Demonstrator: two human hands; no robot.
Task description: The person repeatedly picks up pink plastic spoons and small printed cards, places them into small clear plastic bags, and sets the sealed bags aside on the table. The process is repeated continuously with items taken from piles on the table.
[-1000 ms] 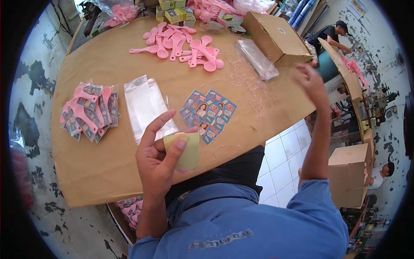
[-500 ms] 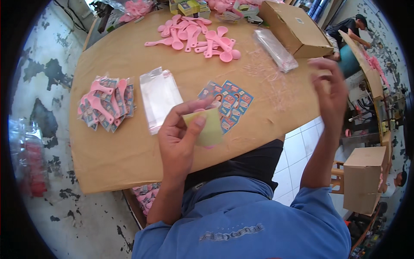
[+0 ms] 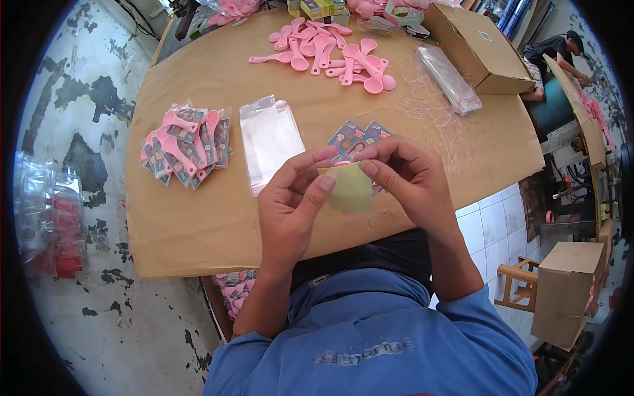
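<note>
Between both hands is a small yellow-green card point(image 3: 351, 188), seemingly in a clear sleeve, with bits of pink at its top and bottom edges. My left hand point(image 3: 289, 208) pinches its left side with thumb and fingers. The fingers and thumb of my right hand point(image 3: 415, 185) close on its upper right corner. Just beyond the hands, blue printed cards point(image 3: 356, 136) lie partly covered on the table. Left of them rests a stack of clear plastic bags point(image 3: 269, 142). Farther left sits a heap of bagged pink spoons with blue cards point(image 3: 186, 146).
Loose pink measuring spoons point(image 3: 321, 47) lie at the far middle of the brown-covered table point(image 3: 198, 231). At the far right are a bundle of clear bags point(image 3: 450, 80) and a cardboard box point(image 3: 479, 49). Another person point(image 3: 561, 53) works beyond; a wooden stool point(image 3: 518, 284) stands right.
My right hand has come in from the right and now grips the card's upper right corner. My left hand, still pinching the card, has shifted slightly right in view.
</note>
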